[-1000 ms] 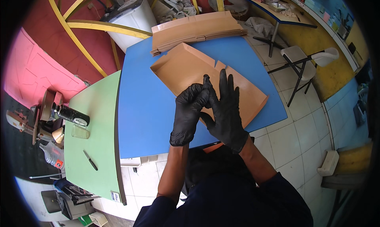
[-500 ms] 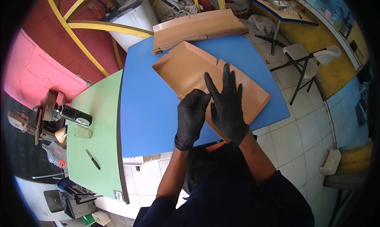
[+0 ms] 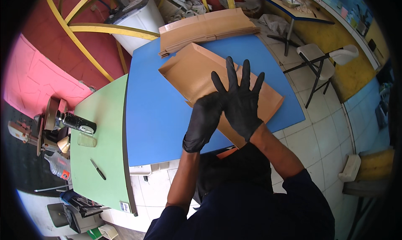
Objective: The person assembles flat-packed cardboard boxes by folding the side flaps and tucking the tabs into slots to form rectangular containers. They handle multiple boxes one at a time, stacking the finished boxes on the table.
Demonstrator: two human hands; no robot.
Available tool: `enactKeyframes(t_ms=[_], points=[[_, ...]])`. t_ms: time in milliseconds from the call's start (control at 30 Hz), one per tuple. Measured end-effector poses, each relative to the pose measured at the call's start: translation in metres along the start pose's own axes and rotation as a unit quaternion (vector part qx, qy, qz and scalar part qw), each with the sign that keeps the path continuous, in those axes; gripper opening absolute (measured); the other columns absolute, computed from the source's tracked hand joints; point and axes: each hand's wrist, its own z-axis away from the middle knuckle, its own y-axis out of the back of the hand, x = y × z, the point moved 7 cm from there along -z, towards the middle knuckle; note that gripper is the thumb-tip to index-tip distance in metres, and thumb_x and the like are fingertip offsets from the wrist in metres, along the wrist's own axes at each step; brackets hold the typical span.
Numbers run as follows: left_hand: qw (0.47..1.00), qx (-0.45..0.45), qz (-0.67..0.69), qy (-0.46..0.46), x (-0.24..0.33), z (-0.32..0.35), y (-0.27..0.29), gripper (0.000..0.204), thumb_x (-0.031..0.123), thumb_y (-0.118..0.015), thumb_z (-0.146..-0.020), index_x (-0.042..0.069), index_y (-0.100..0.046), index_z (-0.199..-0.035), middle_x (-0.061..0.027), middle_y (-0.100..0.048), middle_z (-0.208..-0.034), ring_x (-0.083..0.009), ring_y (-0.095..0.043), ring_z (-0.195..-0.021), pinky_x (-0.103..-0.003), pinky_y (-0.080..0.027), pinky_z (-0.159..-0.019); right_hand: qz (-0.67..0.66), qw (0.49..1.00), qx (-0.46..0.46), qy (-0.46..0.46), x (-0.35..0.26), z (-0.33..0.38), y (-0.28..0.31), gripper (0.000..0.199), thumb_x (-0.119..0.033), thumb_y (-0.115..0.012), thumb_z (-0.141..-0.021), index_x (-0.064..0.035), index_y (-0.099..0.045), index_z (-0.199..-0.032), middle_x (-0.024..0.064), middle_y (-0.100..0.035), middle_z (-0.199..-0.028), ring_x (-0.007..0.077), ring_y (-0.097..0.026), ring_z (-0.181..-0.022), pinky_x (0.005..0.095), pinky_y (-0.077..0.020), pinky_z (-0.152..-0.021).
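Note:
Both my hands wear black gloves and are raised above a flattened brown cardboard box (image 3: 188,72) lying on the blue table (image 3: 155,114). My right hand (image 3: 240,100) is held up with its fingers spread wide and nothing in it. My left hand (image 3: 205,123) presses against the thumb side of the right hand, its fingers curled onto the right glove. Neither hand touches the cardboard. A stack of folded brown cardboard boxes (image 3: 205,28) lies at the table's far edge.
A green table (image 3: 104,156) adjoins the blue one on the left, with a dark pen (image 3: 98,169), a clear cup (image 3: 86,139) and a tool (image 3: 63,120) at its edge. A white barrel (image 3: 138,18) stands behind. A folding chair (image 3: 331,56) is at the right.
My right hand's fingers have spread wider. My left hand stays pressed against it and has shifted slightly along the glove. The cardboard has not moved.

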Motion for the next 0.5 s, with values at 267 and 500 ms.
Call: enactKeyframes(t_ms=[267, 500], points=[[0.988, 0.014, -0.151, 0.002, -0.011, -0.009, 0.009, 0.018, 0.015, -0.068, -0.100, -0.001, -0.069, -0.092, -0.0015, -0.063, -0.074, -0.0120, -0.057, -0.069, -0.031, -0.047, -0.066, 0.057, 0.995, -0.080, 0.020, 0.011, -0.010, -0.028, 0.063, -0.029, -0.067, -0.092, -0.0182, -0.056, -0.152, 0.0224, -0.021, -0.171, 0.0564, -0.022, -0.152, 0.0853, -0.0147, -0.112], [0.890, 0.176, -0.309, -0.286, 0.039, 0.025, -0.007, 0.020, -0.001, -0.077, -0.084, 0.003, -0.073, -0.103, -0.0127, -0.071, -0.098, -0.0262, -0.069, -0.080, -0.036, -0.054, -0.074, 0.019, 0.999, -0.027, 0.033, 0.007, -0.005, -0.024, 0.058, -0.030, -0.066, -0.091, -0.0177, -0.061, -0.148, 0.0203, -0.025, -0.171, 0.0559, -0.021, -0.154, 0.0850, -0.0097, -0.113]])
